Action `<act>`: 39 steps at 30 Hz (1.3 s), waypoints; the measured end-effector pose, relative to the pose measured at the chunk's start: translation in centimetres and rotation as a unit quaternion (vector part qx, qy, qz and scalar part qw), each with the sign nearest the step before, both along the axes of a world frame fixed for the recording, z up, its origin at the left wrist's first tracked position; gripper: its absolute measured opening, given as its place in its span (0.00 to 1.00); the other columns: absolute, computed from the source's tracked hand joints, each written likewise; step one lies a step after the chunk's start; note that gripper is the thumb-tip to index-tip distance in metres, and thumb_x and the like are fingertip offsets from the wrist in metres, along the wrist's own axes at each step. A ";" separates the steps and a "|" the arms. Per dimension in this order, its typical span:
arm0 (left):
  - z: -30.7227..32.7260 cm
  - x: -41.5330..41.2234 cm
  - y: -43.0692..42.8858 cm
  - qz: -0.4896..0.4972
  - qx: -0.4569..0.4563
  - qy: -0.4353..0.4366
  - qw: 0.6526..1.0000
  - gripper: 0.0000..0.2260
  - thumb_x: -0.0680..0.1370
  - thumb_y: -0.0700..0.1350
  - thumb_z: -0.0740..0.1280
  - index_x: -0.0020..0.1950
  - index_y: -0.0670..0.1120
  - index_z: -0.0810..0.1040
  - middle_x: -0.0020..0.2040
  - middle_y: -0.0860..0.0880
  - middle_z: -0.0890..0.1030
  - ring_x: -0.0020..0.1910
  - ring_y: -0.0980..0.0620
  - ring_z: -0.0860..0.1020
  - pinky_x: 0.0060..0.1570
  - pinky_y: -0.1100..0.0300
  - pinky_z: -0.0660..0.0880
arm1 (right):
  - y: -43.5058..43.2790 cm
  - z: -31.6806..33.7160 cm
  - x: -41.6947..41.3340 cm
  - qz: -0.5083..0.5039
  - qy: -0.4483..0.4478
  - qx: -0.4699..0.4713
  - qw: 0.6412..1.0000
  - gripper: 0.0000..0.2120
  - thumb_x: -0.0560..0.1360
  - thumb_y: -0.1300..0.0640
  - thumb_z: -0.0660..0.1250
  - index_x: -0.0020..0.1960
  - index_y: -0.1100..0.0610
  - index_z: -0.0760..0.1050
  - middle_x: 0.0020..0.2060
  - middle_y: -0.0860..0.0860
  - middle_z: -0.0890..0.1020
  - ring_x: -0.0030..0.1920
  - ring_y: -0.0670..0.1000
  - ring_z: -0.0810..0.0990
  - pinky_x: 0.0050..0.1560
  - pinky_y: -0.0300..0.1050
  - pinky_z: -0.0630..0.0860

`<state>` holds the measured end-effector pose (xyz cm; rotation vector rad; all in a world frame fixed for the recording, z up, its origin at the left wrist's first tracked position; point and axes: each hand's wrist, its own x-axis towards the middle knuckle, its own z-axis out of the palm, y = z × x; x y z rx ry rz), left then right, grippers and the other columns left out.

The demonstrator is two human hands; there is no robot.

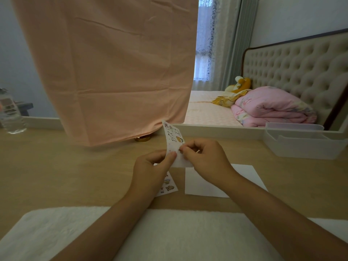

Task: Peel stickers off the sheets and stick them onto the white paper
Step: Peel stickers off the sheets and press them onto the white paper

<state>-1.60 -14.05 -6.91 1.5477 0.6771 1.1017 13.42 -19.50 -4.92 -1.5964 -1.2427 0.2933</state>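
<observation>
Peeling: my left hand (pixel 152 166) pinching sticker sheet (pixel 174 138), right hand (pixel 204 159) curled, picking at it; next probably needing lift toward white paper (pixel 196 186), 5 o'clock

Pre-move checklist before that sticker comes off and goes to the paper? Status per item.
1. Sticker sheet secured: ok, the left hand pinches its lower part and holds it raised off the table.
2. Right hand on a sticker: ok, its fingertips pinch at the sheet's face.
3. Sticker edge lifted: cannot tell, the fingers hide it.
4. White paper ready: ok, it lies flat on the table with a bare part showing beside the right forearm.
5. Second sheet clear of the paper: ok, a strip of table shows between them.
</observation>
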 end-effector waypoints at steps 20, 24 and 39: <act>0.7 0.0 0.2 0.015 0.052 0.050 0.997 0.09 0.76 0.52 0.72 0.56 0.57 0.83 0.50 0.61 0.85 0.50 0.63 0.81 0.50 0.63 0.72 | -0.7 0.8 0.3 -0.039 -0.112 -0.023 0.993 0.04 0.77 0.50 0.70 0.45 0.47 0.84 0.40 0.41 0.84 0.35 0.42 0.81 0.38 0.40 0.76; 1.8 -0.1 0.1 0.005 0.008 0.077 0.997 0.23 0.67 0.66 0.72 0.57 0.56 0.81 0.50 0.59 0.85 0.50 0.61 0.82 0.48 0.62 0.75 | -0.9 0.6 0.7 -0.093 -0.418 0.086 0.899 0.04 0.75 0.51 0.72 0.43 0.50 0.81 0.39 0.44 0.83 0.34 0.46 0.80 0.30 0.40 0.72; 0.6 0.8 0.1 0.047 -0.152 -0.007 0.987 0.05 0.79 0.50 0.70 0.52 0.52 0.85 0.41 0.53 0.86 0.42 0.54 0.83 0.44 0.56 0.78 | -0.3 1.0 -0.6 -0.007 0.082 -0.015 0.996 0.04 0.78 0.56 0.70 0.46 0.52 0.84 0.41 0.45 0.86 0.30 0.47 0.82 0.28 0.35 0.74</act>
